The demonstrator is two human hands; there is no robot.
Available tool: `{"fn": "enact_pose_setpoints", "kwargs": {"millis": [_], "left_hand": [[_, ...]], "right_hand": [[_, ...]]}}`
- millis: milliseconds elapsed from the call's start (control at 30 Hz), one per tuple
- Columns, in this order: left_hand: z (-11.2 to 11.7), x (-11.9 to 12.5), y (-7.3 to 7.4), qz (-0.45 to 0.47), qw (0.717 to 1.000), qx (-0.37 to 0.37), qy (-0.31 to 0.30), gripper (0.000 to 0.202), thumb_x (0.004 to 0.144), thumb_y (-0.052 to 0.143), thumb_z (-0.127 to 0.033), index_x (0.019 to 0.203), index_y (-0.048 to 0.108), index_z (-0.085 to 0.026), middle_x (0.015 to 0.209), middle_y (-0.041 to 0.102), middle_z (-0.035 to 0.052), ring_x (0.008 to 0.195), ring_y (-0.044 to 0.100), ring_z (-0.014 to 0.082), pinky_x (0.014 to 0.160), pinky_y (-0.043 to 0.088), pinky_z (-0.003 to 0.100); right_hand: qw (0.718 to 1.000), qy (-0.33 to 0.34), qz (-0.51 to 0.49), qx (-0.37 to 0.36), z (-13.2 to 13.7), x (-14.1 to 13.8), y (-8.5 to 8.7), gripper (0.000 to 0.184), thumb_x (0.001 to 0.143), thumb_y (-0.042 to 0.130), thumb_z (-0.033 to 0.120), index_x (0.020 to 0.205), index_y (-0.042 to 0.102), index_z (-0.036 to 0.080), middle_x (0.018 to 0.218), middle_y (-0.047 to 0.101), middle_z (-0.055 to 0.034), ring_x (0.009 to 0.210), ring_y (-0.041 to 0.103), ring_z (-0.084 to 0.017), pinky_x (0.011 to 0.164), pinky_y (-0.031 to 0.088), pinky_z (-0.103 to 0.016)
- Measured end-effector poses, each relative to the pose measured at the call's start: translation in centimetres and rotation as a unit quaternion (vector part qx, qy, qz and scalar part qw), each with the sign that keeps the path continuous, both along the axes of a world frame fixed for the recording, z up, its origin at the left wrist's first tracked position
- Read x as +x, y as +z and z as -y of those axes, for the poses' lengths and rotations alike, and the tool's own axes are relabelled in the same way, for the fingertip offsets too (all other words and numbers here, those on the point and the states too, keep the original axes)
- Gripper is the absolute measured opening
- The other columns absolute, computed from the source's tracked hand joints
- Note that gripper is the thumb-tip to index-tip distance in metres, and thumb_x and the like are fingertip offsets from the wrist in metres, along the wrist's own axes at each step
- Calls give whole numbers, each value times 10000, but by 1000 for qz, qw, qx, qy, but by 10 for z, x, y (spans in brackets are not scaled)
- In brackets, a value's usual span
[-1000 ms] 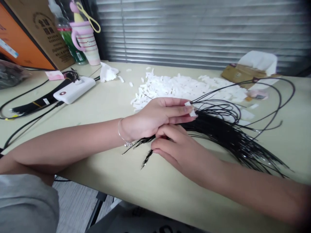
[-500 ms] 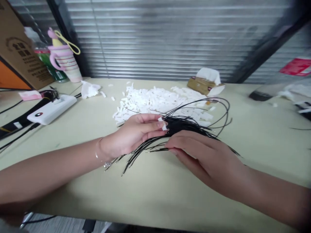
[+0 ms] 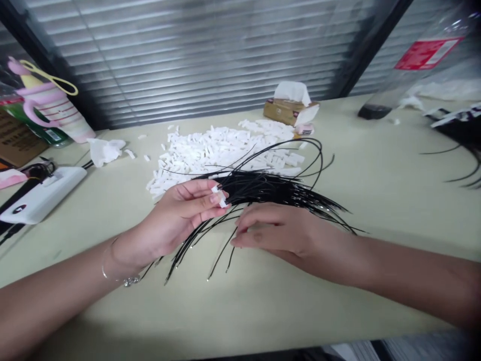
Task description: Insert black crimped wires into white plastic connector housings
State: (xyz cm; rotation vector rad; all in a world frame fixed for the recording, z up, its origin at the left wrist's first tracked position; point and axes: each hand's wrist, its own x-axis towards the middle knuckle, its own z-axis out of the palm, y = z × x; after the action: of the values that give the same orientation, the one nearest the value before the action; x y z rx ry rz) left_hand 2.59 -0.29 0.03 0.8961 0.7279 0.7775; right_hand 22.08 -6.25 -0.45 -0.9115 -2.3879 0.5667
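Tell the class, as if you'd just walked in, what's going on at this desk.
One person is working with bare hands at a pale desk. The left hand pinches a small white plastic piece between thumb and fingers, right beside a bundle of thin black wires. The right hand lies over loose strands of those wires. Behind them sits a heap of similar white pieces, and a tissue box stands beyond it.
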Motion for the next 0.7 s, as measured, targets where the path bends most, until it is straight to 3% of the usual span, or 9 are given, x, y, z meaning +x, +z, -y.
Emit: {"fn": "enact_pose_setpoints", "kwargs": {"millis": [133,200,267,333,433,533,700], "left_hand": [[5,-1,-4,-10,1000,3,-10,125,685,734,-68,778,685,-137,712,688,-14,651,638,72,653,540,156],[10,0,-6,-36,999,24,-20,135,676,749,-100,784,689,-155,713,685,-26,636,631,69,628,525,152],[15,0,-6,-81,994,64,-37,94,697,734,-118,768,688,-160,702,678,-31,630,620,62,613,499,139],[20,2,-6,-128,985,98,-56,47,723,703,-116,743,684,-155,683,670,-31,626,612,57,615,481,132],[25,3,-7,-173,976,113,-68,59,724,682,-107,742,679,-163,689,677,-30,641,622,66,639,483,147],[28,4,-10,-181,975,109,-63,88,710,676,-98,731,665,-183,682,683,-42,642,628,73,634,487,156],[29,5,-13,-193,973,104,-74,97,698,673,-99,712,665,-194,658,673,-51,639,630,79,630,493,168]], "right_hand": [[986,-152,-17,-72,14,-5,17,178,868,524,382,794,617,248,726,637,42,626,604,-104,497,472,-184],[978,-202,-28,-55,20,-6,24,214,855,534,424,742,595,253,635,606,65,501,557,-78,382,404,-163],[977,-211,-34,-9,23,-6,26,194,879,507,378,765,607,256,641,621,61,492,559,-75,377,397,-163],[979,-196,-22,60,23,-5,25,151,896,476,276,847,616,247,717,657,42,572,596,-87,472,448,-169],[969,-208,15,134,19,-2,18,100,848,498,156,852,584,207,732,663,19,589,593,-99,514,446,-186],[961,-237,49,131,16,0,13,87,807,516,131,757,537,199,628,628,25,491,554,-97,413,367,-200],[964,-230,69,113,14,-1,11,94,774,534,125,748,494,205,593,612,48,431,517,-76,361,287,-182]]}}
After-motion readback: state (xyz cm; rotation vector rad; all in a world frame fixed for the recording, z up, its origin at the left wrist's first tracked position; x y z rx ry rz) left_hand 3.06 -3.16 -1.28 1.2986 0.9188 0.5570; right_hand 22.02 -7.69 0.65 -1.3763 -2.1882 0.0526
